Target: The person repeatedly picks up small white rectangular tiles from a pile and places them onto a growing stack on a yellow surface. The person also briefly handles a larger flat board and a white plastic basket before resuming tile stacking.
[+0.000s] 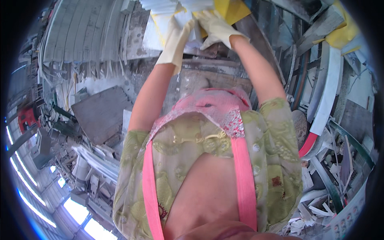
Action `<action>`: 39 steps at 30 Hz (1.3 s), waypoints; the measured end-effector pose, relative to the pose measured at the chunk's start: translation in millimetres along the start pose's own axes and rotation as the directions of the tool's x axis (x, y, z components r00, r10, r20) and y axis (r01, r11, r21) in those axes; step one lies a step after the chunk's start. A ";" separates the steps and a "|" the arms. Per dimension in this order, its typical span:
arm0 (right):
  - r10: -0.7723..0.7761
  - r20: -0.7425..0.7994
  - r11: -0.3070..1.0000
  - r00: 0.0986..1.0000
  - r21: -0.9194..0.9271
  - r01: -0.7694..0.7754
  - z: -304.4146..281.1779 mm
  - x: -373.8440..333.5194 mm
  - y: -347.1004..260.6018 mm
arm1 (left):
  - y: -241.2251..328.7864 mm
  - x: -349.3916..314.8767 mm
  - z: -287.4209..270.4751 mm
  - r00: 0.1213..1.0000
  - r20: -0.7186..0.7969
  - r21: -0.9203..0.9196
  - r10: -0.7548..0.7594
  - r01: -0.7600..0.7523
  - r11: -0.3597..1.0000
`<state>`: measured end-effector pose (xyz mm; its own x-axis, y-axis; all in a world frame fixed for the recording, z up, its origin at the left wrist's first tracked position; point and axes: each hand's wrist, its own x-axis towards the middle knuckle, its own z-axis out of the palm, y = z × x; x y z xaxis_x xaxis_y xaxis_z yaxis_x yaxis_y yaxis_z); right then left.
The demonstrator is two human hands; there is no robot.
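Both my hands wear cream rubber gloves and reach out to the top of the view. My left hand (176,38) lies on a smooth white sheet-like piece (154,34), with fingers stretched and thumb apart. Beside it, my right hand (215,29) is spread, its fingers touching the edge of the white material. Yellow sheets (236,12) lie under and to the right of the hands. White ridged pieces (160,5) sit just beyond the fingertips, partly cut off by the frame's edge. I cannot make out exactly what the white pieces are.
A stack of long pale strips (82,30) stands at the left, its ends uneven. A grey board (103,114) leans below it. Long white and metal profiles (326,92) and a heap of offcuts (316,210) crowd the right. More yellow material (342,34) hangs at the upper right.
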<state>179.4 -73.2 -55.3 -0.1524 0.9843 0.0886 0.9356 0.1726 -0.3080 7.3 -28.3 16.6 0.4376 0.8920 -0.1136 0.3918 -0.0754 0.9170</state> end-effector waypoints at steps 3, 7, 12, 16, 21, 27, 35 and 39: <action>-0.013 0.028 0.999 1.000 0.037 0.012 -13.4 4.1 -2.0 | 10.1 -9.1 1.7 0.999 -0.031 0.008 -0.014 0.014 1.000; -0.103 -0.186 0.987 0.977 0.103 0.124 -17.6 2.9 -3.3 | 17.9 -13.8 2.1 0.999 -0.006 -0.019 -0.044 0.044 0.999; -0.089 -0.167 0.984 0.982 0.135 0.112 -28.2 0.8 -1.3 | 2.2 -2.5 3.9 0.998 0.030 -0.049 -0.053 0.054 0.997; -0.089 -0.142 0.930 0.986 0.341 0.133 -42.5 -8.1 -13.6 | -14.0 2.1 9.5 0.995 -0.089 0.085 0.043 -0.036 0.996; 0.176 -0.561 0.904 0.809 0.416 0.092 -26.4 -94.5 -4.7 | -16.2 -6.6 27.8 0.991 -0.101 0.049 0.085 -0.080 0.996; 0.722 -0.667 0.593 0.184 0.459 -0.661 -46.8 -388.7 14.7 | -0.7 -4.2 35.7 0.995 -0.087 0.039 0.046 -0.043 0.998; 0.848 -0.431 -0.332 -0.309 0.022 -0.943 -1.2 -588.5 -27.4 | 2.2 10.9 36.8 0.997 -0.049 0.051 0.052 -0.050 0.997; 0.741 -0.624 -0.309 -0.247 0.010 -0.951 16.8 -556.5 -20.8 | 9.4 11.0 28.6 0.997 -0.051 0.037 0.054 -0.052 0.998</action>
<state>239.4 -624.0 -114.1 0.9299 -0.1378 0.3410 -0.1471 -0.9891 0.0013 39.0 -32.0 13.1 0.4163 0.9081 -0.0448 0.3986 -0.1380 0.9067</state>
